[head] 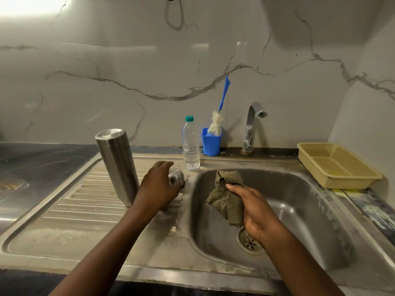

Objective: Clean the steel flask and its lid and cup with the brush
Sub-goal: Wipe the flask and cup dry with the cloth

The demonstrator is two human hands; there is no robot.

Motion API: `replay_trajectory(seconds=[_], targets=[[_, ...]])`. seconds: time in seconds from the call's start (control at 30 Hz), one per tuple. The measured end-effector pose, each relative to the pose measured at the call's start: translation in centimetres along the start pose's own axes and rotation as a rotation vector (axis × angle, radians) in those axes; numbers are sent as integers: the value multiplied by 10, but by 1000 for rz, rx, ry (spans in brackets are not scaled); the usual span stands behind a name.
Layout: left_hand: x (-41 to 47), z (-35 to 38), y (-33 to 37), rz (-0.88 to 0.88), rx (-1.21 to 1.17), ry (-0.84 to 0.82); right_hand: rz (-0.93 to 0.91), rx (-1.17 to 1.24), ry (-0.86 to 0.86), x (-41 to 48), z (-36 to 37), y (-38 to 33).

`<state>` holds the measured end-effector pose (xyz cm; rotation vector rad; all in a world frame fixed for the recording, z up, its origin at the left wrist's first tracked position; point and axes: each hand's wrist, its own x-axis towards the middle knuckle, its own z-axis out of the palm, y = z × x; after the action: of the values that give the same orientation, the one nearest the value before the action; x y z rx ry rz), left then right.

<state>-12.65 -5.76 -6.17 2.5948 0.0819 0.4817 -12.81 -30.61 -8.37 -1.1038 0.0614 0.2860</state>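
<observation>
No text, label or number is legible anywhere here.

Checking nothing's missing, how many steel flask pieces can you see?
2: the flask standing on the drainboard, a small steel piece in the left hand. Others may be hidden.

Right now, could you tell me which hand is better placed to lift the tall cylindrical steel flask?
Left, probably: the left hand, gripping a small steel cup, is beside the flask; the right hand holds an olive cloth over the basin.
</observation>
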Motion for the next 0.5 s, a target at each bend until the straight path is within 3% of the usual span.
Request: replay_trajectory(seconds=[0.23, 0.4, 0.5], targets=[[50, 13, 7, -82, 255, -168, -14, -4, 12, 1, -2, -2], [52, 17, 8, -21, 314, -132, -19, -2, 12, 1, -1, -1], [49, 13, 19, 83, 199, -96, -41, -38, 27, 2, -2, -2]])
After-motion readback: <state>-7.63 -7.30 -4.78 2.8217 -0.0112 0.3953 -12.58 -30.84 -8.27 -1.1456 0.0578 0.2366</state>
